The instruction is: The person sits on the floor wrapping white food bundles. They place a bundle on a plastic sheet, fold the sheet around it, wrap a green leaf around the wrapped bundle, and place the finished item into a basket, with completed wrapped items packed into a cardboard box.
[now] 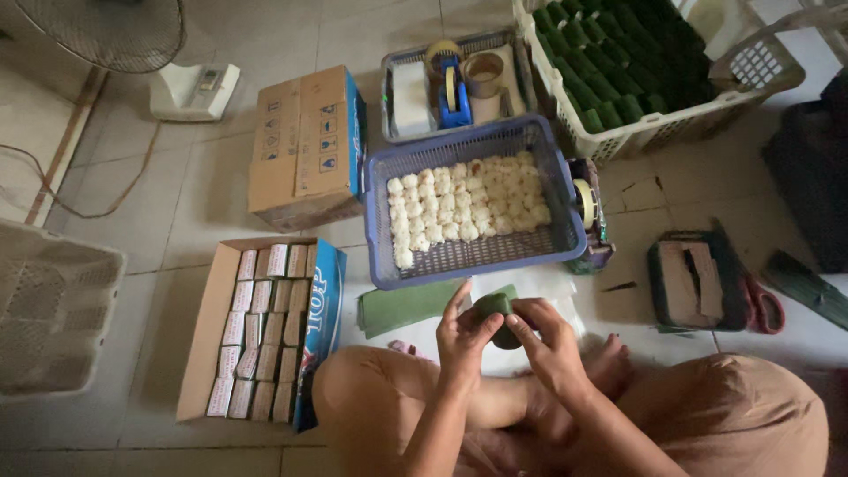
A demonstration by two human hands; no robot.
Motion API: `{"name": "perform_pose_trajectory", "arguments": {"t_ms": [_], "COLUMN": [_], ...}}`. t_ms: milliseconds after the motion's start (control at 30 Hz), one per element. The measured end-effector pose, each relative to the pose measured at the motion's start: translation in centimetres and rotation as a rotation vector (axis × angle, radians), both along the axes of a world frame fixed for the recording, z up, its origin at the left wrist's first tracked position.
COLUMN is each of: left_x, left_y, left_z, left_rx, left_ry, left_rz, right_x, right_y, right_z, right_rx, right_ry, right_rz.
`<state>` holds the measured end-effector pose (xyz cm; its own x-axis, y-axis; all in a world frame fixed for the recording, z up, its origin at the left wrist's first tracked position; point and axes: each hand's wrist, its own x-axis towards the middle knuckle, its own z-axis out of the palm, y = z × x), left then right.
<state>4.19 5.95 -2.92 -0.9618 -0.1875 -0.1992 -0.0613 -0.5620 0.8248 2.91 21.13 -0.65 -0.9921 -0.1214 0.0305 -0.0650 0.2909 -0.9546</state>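
Two hands, left [463, 336] and right [546, 343], centre low, both on one green parcel [496, 311].
Baskets: blue [382, 221] at centre, small grey [389, 88] at 12, white [618, 137] at 1, pale [53, 309] at 9 — four.
Cardboard boxes: closed [305, 146] at 11, open [199, 336] at 8 — two.
Tape dispensers: blue [455, 93] at 12, second [587, 208] at 3 — two.
One fan [110, 31] at 10. One scissors [764, 305] at 4.
White pieces [464, 208] in blue basket: too many to count.

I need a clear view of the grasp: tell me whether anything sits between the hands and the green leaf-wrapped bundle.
Nothing visible does. The left hand and right hand both touch the green leaf-wrapped bundle directly, fingers pressed on its sides, above the white sheet on the floor.
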Motion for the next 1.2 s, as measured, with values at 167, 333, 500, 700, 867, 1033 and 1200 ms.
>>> {"name": "perform_pose_trajectory", "arguments": {"t_ms": [167,333,500,700,867,1033,1200], "left_x": [-0.9,-1.7,-5.7,-9.7,-10.3,-10.1,-9.3], "left_y": [0.0,0.3,-1.6,-2.7,-1.4,-2.4,-3.8], "left_z": [-4.3,-10.6,-15.2,-15.1,-14.6,-15.3,-14.8], "left_rx": [0.054,0.133,-0.517,-1.336,-1.176,-1.082,-1.286], "left_ry": [-0.288,-0.538,-0.319,-0.498,-0.363,-0.23,-0.33], "left_rz": [0.043,-0.002,0.196,-0.046,0.156,0.201,0.022], "right_x": [-0.9,-3.0,-7.3,-11.0,-11.9,-11.7,-11.4], "right_y": [0.2,0.9,3.0,4.2,2.4,1.4,0.6], "right_z": [-2.0,-6.6,-12.0,-16.7,-17.4,-15.9,-14.6], "right_rx": [0.02,0.019,0.045,0.234,0.197,0.284,0.357], "right_ry": [-0.056,-0.38,-0.364,-0.355,-0.285,-0.267,-0.107], "right_rz": [-0.043,-0.032,-0.179,-0.248,-0.156,-0.127,-0.113]}}
